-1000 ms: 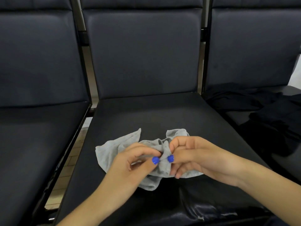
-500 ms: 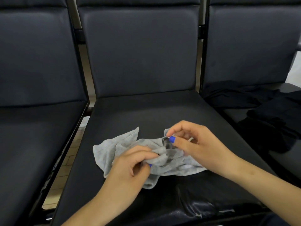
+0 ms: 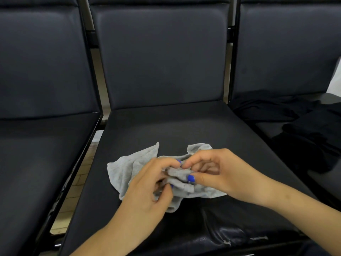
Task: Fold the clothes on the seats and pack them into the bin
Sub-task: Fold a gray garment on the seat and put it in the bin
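Crumpled soft grey cloth (image 3: 127, 167), two-handed grip.

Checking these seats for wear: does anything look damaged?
Yes. The middle seat has cracked, peeling covering along its front edge, with pale flakes showing. The grey cloth and black clothes are just crumpled.
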`<state>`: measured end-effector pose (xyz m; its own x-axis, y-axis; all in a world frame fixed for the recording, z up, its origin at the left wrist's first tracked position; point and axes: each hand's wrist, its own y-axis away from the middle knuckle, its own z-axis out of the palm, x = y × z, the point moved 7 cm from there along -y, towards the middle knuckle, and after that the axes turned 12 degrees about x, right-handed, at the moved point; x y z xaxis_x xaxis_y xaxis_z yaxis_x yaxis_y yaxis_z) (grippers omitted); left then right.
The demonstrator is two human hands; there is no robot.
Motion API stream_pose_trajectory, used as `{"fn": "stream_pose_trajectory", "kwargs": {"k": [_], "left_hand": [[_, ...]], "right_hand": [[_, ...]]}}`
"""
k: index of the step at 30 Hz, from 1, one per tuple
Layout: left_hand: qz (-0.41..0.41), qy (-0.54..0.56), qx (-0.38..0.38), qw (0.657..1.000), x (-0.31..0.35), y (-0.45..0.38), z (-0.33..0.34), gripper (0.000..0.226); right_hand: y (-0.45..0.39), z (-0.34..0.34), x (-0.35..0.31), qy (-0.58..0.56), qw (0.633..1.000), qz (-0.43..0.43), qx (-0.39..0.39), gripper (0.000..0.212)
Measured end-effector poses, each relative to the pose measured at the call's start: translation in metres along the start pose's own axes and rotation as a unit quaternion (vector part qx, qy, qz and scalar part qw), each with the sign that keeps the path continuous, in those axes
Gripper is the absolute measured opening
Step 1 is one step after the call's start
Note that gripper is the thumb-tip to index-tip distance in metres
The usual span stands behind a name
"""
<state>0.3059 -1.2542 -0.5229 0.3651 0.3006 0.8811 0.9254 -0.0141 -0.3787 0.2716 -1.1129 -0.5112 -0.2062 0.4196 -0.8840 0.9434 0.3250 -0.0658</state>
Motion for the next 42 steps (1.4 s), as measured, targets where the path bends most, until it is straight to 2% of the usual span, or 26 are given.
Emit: {"fn": "stream_pose_trajectory", "kwargs": {"k": [5,9,11,15,18,20,23,26,30,32,35,36,38,40,42], "left_hand": [[-0.065,0.046,0.051,0.995,-0.006,-0.005,-0.007,0.051],[-0.106,0.08,0.085,0.988,-0.012,-0.007,-0.012,0.043],[-0.129,0.098,0.118,0.98,-0.017,-0.008,-0.016,0.042],[-0.149,0.124,0.128,0.973,-0.017,-0.009,-0.017,0.043],[-0.152,0.14,0.107,0.973,-0.015,-0.009,-0.014,0.04],[-0.153,0.145,0.1,0.972,-0.015,-0.009,-0.013,0.036],[-0.145,0.14,0.093,0.975,-0.015,-0.01,-0.013,0.031],[-0.14,0.148,0.09,0.975,-0.015,-0.011,-0.012,0.024],[-0.142,0.107,0.109,0.978,-0.023,-0.017,-0.018,0.015],[-0.125,-0.001,0.104,0.987,-0.038,-0.022,-0.023,0.016],[-0.106,-0.166,0.058,0.979,-0.068,-0.027,-0.024,0.016],[-0.105,-0.189,0.049,0.975,-0.077,-0.026,-0.023,0.015],[-0.075,-0.212,0.042,0.973,-0.087,-0.028,-0.02,0.015],[-0.063,-0.232,0.019,0.97,-0.09,-0.031,-0.013,0.019],[-0.105,-0.192,0.003,0.976,-0.092,-0.035,-0.006,0.02]], "right_hand": [[-0.004,-0.002,0.0,-0.061,0.997,0.022,0.036,0.011],[-0.006,0.003,-0.003,-0.123,0.991,0.041,0.038,0.009],[-0.007,0.005,-0.004,-0.117,0.992,0.035,0.027,0.01],[-0.006,0.008,-0.005,-0.076,0.997,-0.01,0.014,0.017],[-0.002,0.008,-0.014,-0.04,0.996,-0.08,0.008,0.042],[0.001,0.009,-0.019,0.044,0.987,-0.154,-0.008,0.056],[0.003,0.014,-0.018,0.164,0.959,-0.233,-0.013,0.052],[0.0,0.011,-0.017,0.159,0.957,-0.241,0.027,0.027],[-0.016,-0.015,-0.012,0.167,0.936,-0.257,0.173,0.025],[-0.03,-0.029,0.005,0.168,0.937,-0.218,0.215,0.021],[-0.053,-0.04,0.049,0.223,0.956,-0.106,0.16,0.016],[-0.057,-0.04,0.066,0.224,0.965,-0.057,0.122,0.014],[-0.058,-0.034,0.094,0.143,0.987,0.047,0.06,0.014],[-0.053,-0.031,0.109,0.028,0.99,0.134,0.034,0.011],[-0.049,-0.034,0.112,-0.014,0.985,0.171,0.033,0.006]]}}
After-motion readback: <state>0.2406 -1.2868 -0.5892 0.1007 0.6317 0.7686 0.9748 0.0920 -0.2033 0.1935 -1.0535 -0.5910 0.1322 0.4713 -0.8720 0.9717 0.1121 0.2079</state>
